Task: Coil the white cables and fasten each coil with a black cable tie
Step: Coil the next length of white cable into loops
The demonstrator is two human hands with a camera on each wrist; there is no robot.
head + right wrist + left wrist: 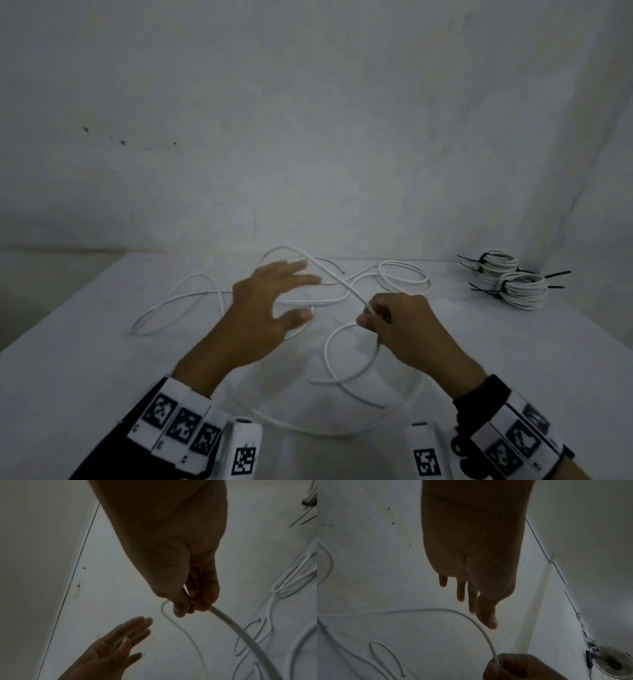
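A long white cable (337,281) sprawls in loose loops over the white table (85,342). My right hand (376,317) pinches the cable between thumb and fingers just above the table; the right wrist view shows the cable (228,623) running out of that grip (186,608) on both sides. One loop (346,356) hangs below this hand. My left hand (301,291) hovers to the left with straight, spread fingers and holds nothing; in the left wrist view the left hand (477,605) is above the cable (453,612). A free cable end (343,272) lies behind.
Two finished white coils (513,282) bound with black cable ties (556,274) lie at the table's back right. More loose cable loops (404,279) lie at the back centre and on the left (178,305). A plain wall stands close behind the table.
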